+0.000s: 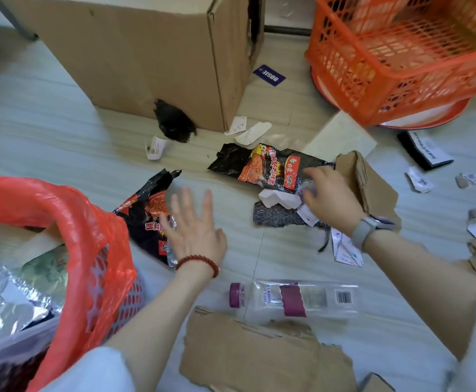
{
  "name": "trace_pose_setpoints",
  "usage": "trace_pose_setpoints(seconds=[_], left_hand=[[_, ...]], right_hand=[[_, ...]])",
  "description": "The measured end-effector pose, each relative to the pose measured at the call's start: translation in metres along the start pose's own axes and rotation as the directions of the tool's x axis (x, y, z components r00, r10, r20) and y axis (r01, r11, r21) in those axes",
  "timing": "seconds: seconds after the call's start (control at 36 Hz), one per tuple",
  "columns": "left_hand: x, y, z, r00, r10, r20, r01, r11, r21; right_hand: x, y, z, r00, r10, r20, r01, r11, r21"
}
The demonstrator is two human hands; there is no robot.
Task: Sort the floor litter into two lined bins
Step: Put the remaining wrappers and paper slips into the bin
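A: What's on the far left?

B: A perforated basket lined with a red plastic bag (70,210), holding silvery foil and cardboard scraps. Just beside it on the pale tiled floor (47,131) lies a torn black noodle wrapper with red print (149,210).

A: And the hands?

B: The left hand (194,230), a red bead bracelet at its wrist, hovers over that wrapper with fingers spread straight, gripping nothing. The right hand (327,196), a grey watch on its wrist, reaches down onto a second black and red noodle wrapper (262,165) and white crumpled paper (276,200); it's blurred, so I cannot tell whether its fingers grip anything.

A: Anything nearer?

B: A clear plastic bottle with a purple cap (293,299) lies on its side between the forearms, touching a torn brown cardboard sheet (259,357). At upper right stands an unlined orange mesh basket (400,52); a tall brown cardboard box (146,52) stands behind the litter.
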State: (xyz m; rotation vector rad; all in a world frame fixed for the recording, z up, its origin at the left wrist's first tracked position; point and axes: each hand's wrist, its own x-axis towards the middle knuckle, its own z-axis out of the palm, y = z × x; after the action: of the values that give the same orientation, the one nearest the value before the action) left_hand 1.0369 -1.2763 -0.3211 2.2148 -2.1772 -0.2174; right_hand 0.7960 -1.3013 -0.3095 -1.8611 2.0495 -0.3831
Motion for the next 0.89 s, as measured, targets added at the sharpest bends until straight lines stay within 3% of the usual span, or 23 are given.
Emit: trace_pose_setpoints(seconds=[0.08,0.19,0.31,0.39,0.56,0.78,0.89], left_hand=[[0.020,-0.016,0.001,0.985,-0.171,-0.026,0.172,0.984,0.038],[0.040,-0.033,0.009,0.958,-0.287,-0.020,0.287,0.957,0.043],[0.049,-0.041,0.019,0.919,-0.331,0.215,0.360,0.926,-0.113],[0.039,-0.036,0.028,0.904,-0.199,0.379,0.233,0.971,-0.047],[0.007,-0.026,0.038,0.939,0.148,0.310,-0.128,0.988,-0.084],[-0.015,-0.020,0.035,0.879,0.233,0.416,-0.206,0.972,-0.110],[-0.023,-0.018,0.023,0.916,0.234,0.326,-0.195,0.970,-0.149]], right_hand=[[0.013,-0.015,0.015,0.989,-0.119,0.089,0.130,0.983,-0.132],[0.031,-0.020,0.025,0.987,-0.082,0.137,0.106,0.978,-0.179],[0.042,-0.007,0.036,0.965,0.017,0.260,0.050,0.968,-0.248],[0.034,0.001,0.050,0.934,0.078,0.349,0.008,0.971,-0.237],[0.017,-0.001,0.062,0.984,0.021,0.177,0.021,0.973,-0.230],[-0.006,-0.012,0.061,1.000,-0.014,0.019,0.017,0.990,-0.140],[-0.015,-0.015,0.046,0.999,0.021,-0.039,-0.023,0.999,-0.040]])
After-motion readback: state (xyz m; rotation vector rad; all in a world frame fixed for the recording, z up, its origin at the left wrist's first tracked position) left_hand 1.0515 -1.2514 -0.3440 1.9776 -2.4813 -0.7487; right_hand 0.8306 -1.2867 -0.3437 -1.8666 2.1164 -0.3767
